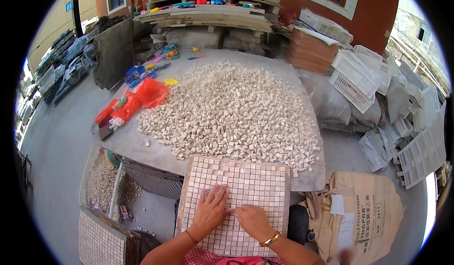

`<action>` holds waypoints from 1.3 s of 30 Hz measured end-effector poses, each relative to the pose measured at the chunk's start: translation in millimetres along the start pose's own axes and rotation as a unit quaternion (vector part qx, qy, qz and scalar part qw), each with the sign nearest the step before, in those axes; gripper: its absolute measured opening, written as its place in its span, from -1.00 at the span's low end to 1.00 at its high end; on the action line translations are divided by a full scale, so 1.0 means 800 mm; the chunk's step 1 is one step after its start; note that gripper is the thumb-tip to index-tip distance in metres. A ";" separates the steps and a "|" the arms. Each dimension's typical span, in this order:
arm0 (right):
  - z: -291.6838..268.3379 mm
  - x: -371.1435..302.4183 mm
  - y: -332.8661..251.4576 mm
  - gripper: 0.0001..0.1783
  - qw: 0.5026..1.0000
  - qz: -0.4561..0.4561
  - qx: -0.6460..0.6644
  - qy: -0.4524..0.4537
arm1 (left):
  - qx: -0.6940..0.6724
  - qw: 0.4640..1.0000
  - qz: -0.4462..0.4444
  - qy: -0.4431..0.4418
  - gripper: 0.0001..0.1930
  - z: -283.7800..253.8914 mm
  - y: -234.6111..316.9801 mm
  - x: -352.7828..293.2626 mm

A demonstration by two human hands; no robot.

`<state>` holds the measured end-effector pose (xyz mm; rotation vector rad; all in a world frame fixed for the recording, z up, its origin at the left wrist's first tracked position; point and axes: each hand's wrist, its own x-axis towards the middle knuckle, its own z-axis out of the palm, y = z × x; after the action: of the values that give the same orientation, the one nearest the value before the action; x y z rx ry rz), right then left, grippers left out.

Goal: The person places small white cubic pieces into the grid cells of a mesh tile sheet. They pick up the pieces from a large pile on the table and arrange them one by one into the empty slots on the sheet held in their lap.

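Observation:
A square grid board [265,184] filled with small beige stone tiles lies in front of me, against the near edge of the tile pile. A few cells near its far edge look deeper than the rest. My left hand [210,213] rests flat on the board's left half, fingers stretched out and pointing away from me. To its right, my right hand [254,222] is closed, its fingers bent down against the tiles and their tips close to my left thumb. Whatever those fingertips may pinch is hidden. Beyond the board spreads a large heap of loose stone tiles [236,109].
Red plastic bags [151,93] and coloured toys lie left of the heap. A crate with loose tiles [101,180] and stacked grid boards [101,236] stand at lower left. A brown paper sack [373,217] is at right, with white plastic crates [354,78] farther back.

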<state>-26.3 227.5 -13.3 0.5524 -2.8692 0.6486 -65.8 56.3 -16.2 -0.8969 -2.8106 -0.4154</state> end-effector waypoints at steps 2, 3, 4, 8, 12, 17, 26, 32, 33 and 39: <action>-0.009 0.002 0.002 -0.87 0.998 0.027 0.054 -0.033 | -0.054 0.998 -0.017 -0.001 -0.32 0.001 -0.002 -0.005; -0.014 0.001 0.004 -0.87 0.994 0.045 0.082 -0.052 | -0.077 0.997 -0.027 0.009 -0.33 -0.003 -0.003 -0.007; -0.018 0.003 0.005 -0.88 0.993 0.053 0.096 -0.032 | -0.101 0.994 -0.038 0.018 -0.33 -0.010 -0.006 -0.010; -0.029 0.027 0.009 -0.90 0.990 0.040 0.129 0.040 | -0.140 0.983 -0.111 0.052 -0.33 -0.015 -0.030 -0.036; -0.008 0.075 0.020 -0.88 0.988 0.023 0.142 0.051 | -0.113 0.983 -0.140 0.024 -0.32 -0.025 -0.023 -0.058; 0.025 0.101 0.024 -0.92 0.993 0.001 0.116 0.010 | -0.056 0.989 -0.133 -0.025 -0.26 -0.020 -0.009 -0.070; 0.005 0.089 -0.005 -0.89 0.998 -0.044 0.052 -0.008 | -0.055 0.991 -0.124 -0.016 -0.23 -0.003 -0.010 -0.073; 0.007 0.095 -0.010 -0.84 0.997 -0.053 0.061 -0.013 | -0.050 0.991 -0.127 0.010 -0.25 -0.003 -0.012 -0.076; 0.007 0.096 -0.012 -0.84 0.996 -0.064 0.056 -0.017 | -0.044 0.990 -0.131 0.011 -0.24 -0.006 -0.012 -0.075; -0.037 0.059 -0.063 -0.84 0.974 0.013 0.223 -0.028 | -0.537 0.805 -0.224 0.116 -0.49 -0.062 0.018 -0.087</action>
<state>-48.5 183.4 43.0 0.5959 -2.7854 1.3155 2.2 14.5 17.5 -0.1850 -2.3508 -2.1296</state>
